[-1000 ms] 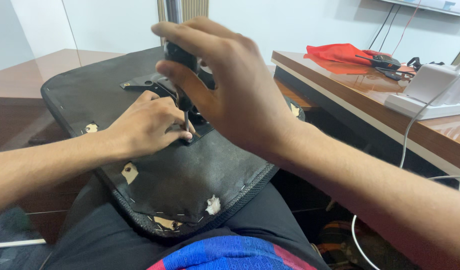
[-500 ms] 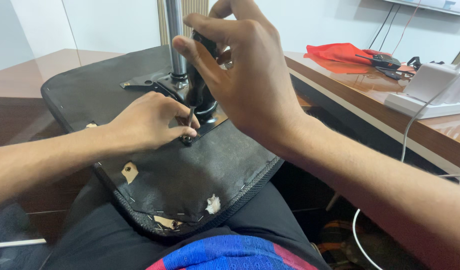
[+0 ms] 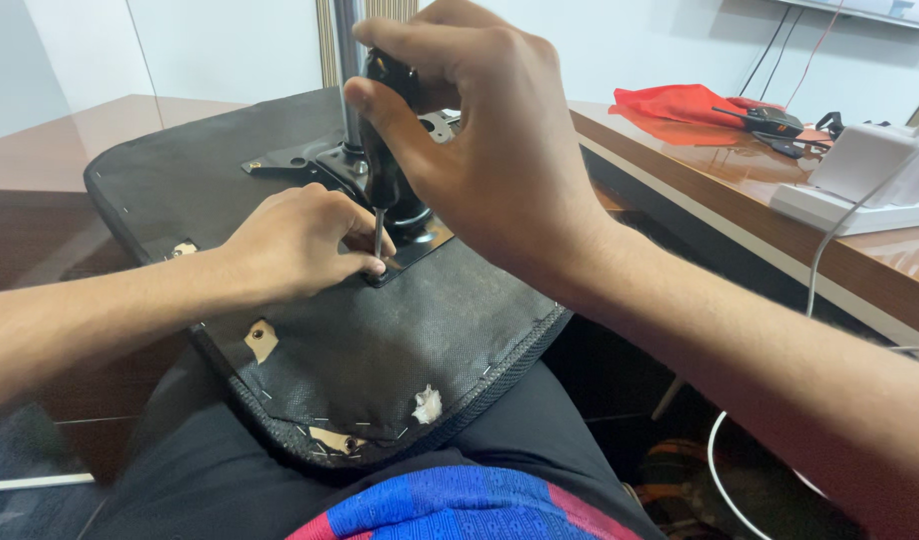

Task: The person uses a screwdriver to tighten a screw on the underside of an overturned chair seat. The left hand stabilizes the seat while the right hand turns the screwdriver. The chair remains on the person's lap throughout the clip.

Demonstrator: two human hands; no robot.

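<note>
I have an upturned chair seat (image 3: 380, 330) lying across my lap, its black fabric underside facing up, stapled along the edge and torn in a few spots where pale padding and wood show through; bolted to the middle of it is a black metal plate (image 3: 330, 165) from which a shiny metal column (image 3: 348, 60) rises toward the top of the view; my right hand (image 3: 490, 150) is closed firmly around the black handle of a screwdriver (image 3: 383, 170), fingers wrapped over the top, holding it roughly upright with the thin steel shaft pointing down; the tip meets the near corner of the plate, just where my left hand (image 3: 300, 240) sits; that left hand rests on the seat fabric with its fingers curled in, thumb and forefinger pinched close around the screwdriver tip, though whether a screw is between them I cannot tell, since the fingers hide that spot; to my right runs a brown wooden worktop (image 3: 740, 200), well apart from the seat, carrying a red cloth (image 3: 680, 100), a small dark handset-like device (image 3: 770, 120) lying against the cloth, and a white box (image 3: 860, 165) with white cables trailing off its edge.
</note>
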